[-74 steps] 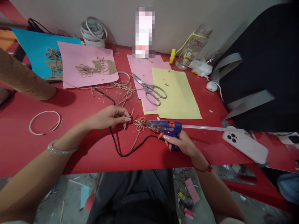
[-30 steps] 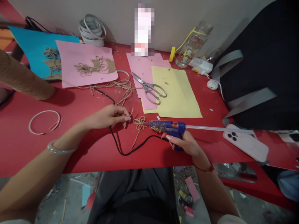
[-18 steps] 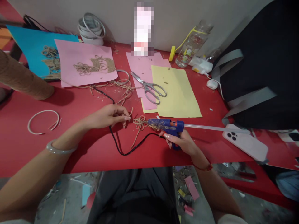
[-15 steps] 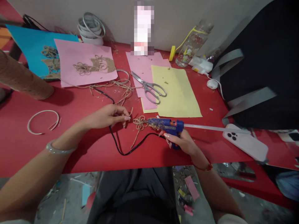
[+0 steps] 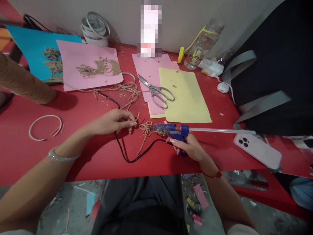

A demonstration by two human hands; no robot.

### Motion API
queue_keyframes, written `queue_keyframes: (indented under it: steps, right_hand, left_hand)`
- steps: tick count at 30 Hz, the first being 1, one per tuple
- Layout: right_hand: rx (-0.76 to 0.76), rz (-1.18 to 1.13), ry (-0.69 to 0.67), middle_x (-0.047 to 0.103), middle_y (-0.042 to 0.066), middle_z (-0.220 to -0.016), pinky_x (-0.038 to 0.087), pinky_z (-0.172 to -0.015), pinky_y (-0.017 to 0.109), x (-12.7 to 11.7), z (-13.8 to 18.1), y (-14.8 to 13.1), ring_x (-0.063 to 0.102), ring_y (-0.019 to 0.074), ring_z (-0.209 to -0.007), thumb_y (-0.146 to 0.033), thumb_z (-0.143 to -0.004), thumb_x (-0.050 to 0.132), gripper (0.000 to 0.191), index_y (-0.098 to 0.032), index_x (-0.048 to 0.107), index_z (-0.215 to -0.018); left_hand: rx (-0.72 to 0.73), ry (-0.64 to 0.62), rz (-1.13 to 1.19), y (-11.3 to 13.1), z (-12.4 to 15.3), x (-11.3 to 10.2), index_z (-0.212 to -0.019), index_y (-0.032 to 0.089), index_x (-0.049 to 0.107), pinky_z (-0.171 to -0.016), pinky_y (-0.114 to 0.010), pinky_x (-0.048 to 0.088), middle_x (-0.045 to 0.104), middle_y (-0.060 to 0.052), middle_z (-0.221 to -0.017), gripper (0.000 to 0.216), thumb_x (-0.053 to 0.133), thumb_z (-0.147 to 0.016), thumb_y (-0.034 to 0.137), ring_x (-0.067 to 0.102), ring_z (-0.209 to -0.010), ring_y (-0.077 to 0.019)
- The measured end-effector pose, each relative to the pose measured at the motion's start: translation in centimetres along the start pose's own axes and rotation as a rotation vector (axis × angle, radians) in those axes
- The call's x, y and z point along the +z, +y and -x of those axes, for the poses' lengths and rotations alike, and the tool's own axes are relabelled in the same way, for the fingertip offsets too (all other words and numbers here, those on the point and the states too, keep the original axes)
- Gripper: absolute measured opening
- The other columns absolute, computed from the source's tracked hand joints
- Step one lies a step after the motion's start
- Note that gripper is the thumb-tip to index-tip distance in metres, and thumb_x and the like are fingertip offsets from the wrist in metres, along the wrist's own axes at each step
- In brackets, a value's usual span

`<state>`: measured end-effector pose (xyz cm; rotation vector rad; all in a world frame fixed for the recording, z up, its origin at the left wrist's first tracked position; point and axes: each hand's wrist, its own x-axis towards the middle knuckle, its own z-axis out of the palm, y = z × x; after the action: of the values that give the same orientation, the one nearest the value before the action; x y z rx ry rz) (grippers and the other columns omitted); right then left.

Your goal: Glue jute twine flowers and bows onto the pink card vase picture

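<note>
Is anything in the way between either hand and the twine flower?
Nothing visible stands between the left hand and the twine flower. On the other side, only the glue gun, gripped in the right hand, lies between; its tip is at the flower. The black cord loops nearer the wearer.

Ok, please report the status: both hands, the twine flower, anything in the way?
Right hand gripping blue glue gun, nozzle at twine flower. Left hand beside flower, twine end at fingertips. Black cord looped nearby, not over the flower.

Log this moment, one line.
left hand: pinching brown twine strand; right hand: gripping blue plastic glue gun; nozzle: at brown looped twine flower, contact unclear
</note>
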<state>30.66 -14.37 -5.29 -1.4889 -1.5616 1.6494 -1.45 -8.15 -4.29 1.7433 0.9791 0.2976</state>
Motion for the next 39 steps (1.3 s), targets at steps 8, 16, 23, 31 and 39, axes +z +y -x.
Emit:
queue_keyframes:
  steps: [8,16,23,31,39]
  right_hand:
    - [0.010,0.016,0.025,0.056,-0.002,-0.056,0.044,-0.046,0.023,0.0,0.1,0.3,0.054,0.0115,-0.047,-0.048,-0.083,0.069,0.035,-0.014,0.070,-0.089]
    - [0.019,0.030,0.047,0.057,-0.001,-0.055,0.043,-0.047,0.023,-0.2,0.3,0.2,0.053,0.0115,-0.046,-0.050,-0.081,0.069,0.037,-0.013,0.071,-0.086]
    - [0.031,-0.050,0.081,0.058,0.000,-0.052,0.043,-0.048,0.025,-0.4,0.7,0.0,0.055,0.0128,-0.046,-0.052,-0.077,0.071,0.040,-0.012,0.072,-0.084]
    - [0.010,-0.010,0.019,0.056,-0.002,-0.055,0.044,-0.049,0.025,-0.1,0.2,0.5,0.054,0.0125,-0.047,-0.050,-0.083,0.069,0.037,-0.014,0.070,-0.088]
    - [0.020,0.091,0.020,0.058,-0.001,-0.060,0.044,-0.051,0.025,-0.2,0.3,1.0,0.055,0.0134,-0.052,-0.056,-0.087,0.066,0.039,-0.017,0.066,-0.086]
  left_hand:
    - [0.010,0.000,0.031,0.0,0.0,0.0,-0.088,0.016,0.070,-0.072,-0.024,0.049,0.075,-0.004,-0.080,0.035,0.058,-0.096,0.048,0.066,-0.075,-0.0143]
    - [0.004,0.008,0.033,0.0,0.0,0.1,-0.087,0.016,0.070,-0.072,-0.024,0.048,0.074,-0.004,-0.080,0.036,0.059,-0.096,0.049,0.066,-0.074,-0.0144]
    - [0.011,0.000,0.028,-0.1,0.0,0.0,-0.087,0.015,0.070,-0.072,-0.025,0.049,0.074,-0.005,-0.081,0.037,0.058,-0.097,0.049,0.066,-0.075,-0.0146]
    - [0.004,0.000,0.020,-0.3,0.0,-0.1,-0.089,0.017,0.071,-0.076,-0.025,0.050,0.075,-0.005,-0.083,0.035,0.059,-0.095,0.050,0.067,-0.078,-0.0156]
    - [-0.007,-0.008,0.023,-0.1,0.0,0.0,-0.090,0.016,0.069,-0.071,-0.024,0.048,0.075,-0.005,-0.083,0.037,0.058,-0.097,0.050,0.066,-0.076,-0.0153]
